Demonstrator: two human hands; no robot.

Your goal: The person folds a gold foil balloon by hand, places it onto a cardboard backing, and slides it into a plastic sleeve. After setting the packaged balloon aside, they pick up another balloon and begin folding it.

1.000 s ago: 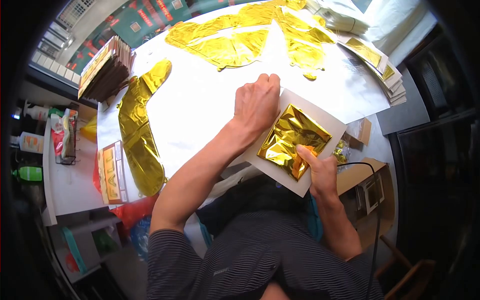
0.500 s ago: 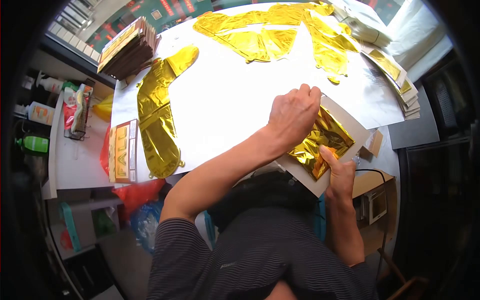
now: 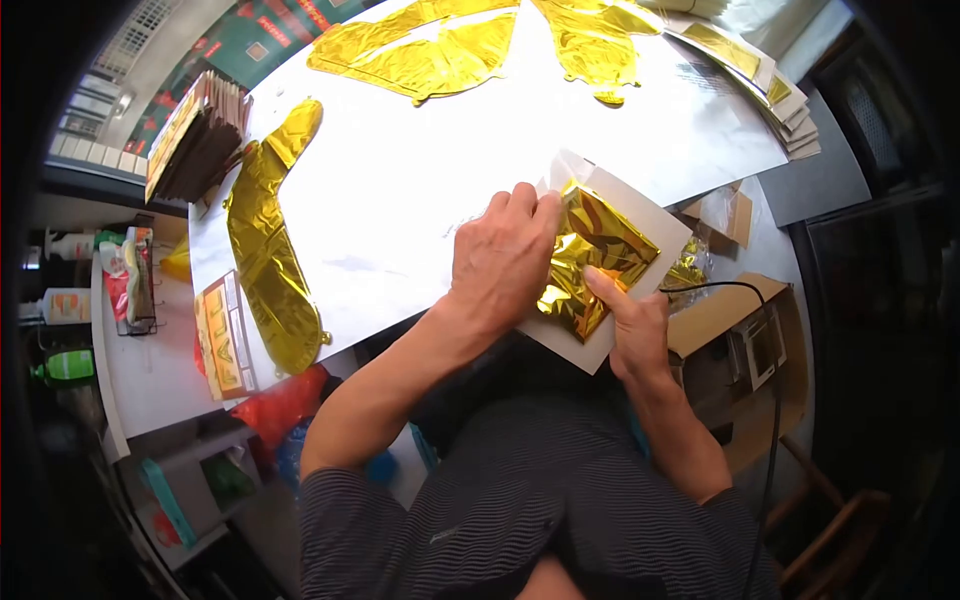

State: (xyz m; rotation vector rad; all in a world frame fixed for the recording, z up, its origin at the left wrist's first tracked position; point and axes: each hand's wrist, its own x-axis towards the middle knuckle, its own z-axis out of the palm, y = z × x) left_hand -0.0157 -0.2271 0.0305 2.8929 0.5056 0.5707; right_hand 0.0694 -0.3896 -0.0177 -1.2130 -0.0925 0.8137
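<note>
A folded gold foil balloon (image 3: 609,240) lies flat on a pale card (image 3: 672,243) at the table's front edge. My right hand (image 3: 640,330) grips the card's lower right side, its thumb pressed on the foil and its fingers hidden beneath. Closed fingers of my left hand (image 3: 505,250) are at the foil's left edge; what they pinch is hidden behind the knuckles. Something thin and translucent, perhaps a plastic sleeve, shows at the card's top corner. To the left lies a long flattened gold foil balloon (image 3: 265,250).
More flat gold foil balloons (image 3: 430,60) lie across the far side of the white table (image 3: 380,200). A stack of printed cards (image 3: 200,135) stands at the back left, a printed package (image 3: 226,335) at the front left. Foil-bearing cards (image 3: 790,110) are piled far right; a cardboard box (image 3: 740,310) sits below.
The view has shifted, so the table's things sit further left and higher. My left hand has come down from the card's top corner to the foil's left edge. My right hand keeps its hold.
</note>
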